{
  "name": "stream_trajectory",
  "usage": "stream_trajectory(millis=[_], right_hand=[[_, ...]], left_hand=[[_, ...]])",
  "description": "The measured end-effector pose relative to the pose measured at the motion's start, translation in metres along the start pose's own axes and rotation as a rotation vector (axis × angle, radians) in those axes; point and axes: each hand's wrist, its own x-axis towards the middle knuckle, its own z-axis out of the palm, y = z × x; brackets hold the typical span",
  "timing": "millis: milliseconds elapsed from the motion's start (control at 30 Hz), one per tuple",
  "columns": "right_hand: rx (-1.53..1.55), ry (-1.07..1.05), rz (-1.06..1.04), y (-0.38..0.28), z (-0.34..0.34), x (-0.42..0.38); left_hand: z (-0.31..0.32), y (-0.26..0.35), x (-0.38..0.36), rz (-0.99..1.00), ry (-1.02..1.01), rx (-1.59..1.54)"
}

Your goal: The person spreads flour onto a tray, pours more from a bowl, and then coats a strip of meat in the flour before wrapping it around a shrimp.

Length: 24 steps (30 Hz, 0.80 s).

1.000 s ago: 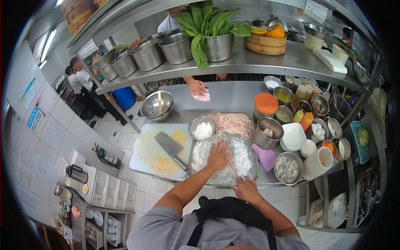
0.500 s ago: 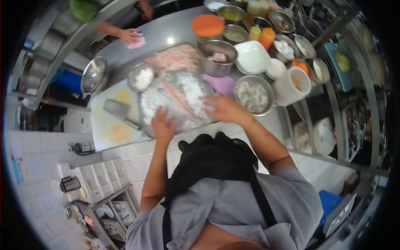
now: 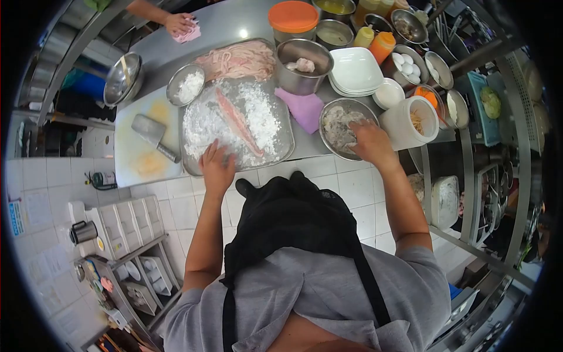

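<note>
A metal tray (image 3: pixel 287 136) dusted with white flour holds a long pale pink strip (image 3: pixel 236 122), and a pile of similar strips (image 3: pixel 239 60) lies at its far end. Over the tray's near left part is my left hand (image 3: pixel 217 167), fingers apart and holding nothing. My right hand (image 3: pixel 369 141) reaches into a steel bowl (image 3: pixel 329 146) of greyish, wet-looking pieces (image 3: pixel 339 126); its fingertips are among them, and whether they grip any is hidden. A small bowl of white flour (image 3: pixel 190 86) stands by the tray's left edge.
A cleaver (image 3: pixel 149 130) lies on a cutting board (image 3: pixel 130 167) at left. Right of the tray are a purple cloth (image 3: pixel 305 108), a steel pot (image 3: pixel 304 82), white plates (image 3: pixel 355 70) and a plastic tub (image 3: pixel 404 132). Beyond, another person's hand (image 3: pixel 180 24) rests on a pink cloth (image 3: pixel 189 33).
My right hand has moved right, from above the tray into the bowl of greyish pieces. My left hand stays over the tray's near left part. The view has shifted.
</note>
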Motion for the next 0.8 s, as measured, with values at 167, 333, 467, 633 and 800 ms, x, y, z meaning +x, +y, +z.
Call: stream_trajectory(millis=[167, 333, 467, 633, 800], right_hand=[[0.011, 0.011, -0.066, 0.005, 0.006, 0.004], [0.217, -0.122, -0.001, 0.025, -0.002, 0.01], [0.712, 0.026, 0.071, 0.025, -0.013, 0.017], [0.916, -0.008, 0.019, -0.035, -0.015, 0.056], [0.739, -0.146, -0.315, -0.117, 0.035, 0.102]], left_hand=[[0.006, 0.028, -0.002, 0.023, 0.013, -0.006], [0.002, 0.037, -0.007, 0.009, 0.052, -0.055], [-0.001, 0.029, -0.013, -0.014, 0.087, -0.066], [-0.001, 0.031, -0.019, -0.052, 0.138, -0.022], [0.008, 0.067, -0.008, 0.056, 0.082, -0.056]])
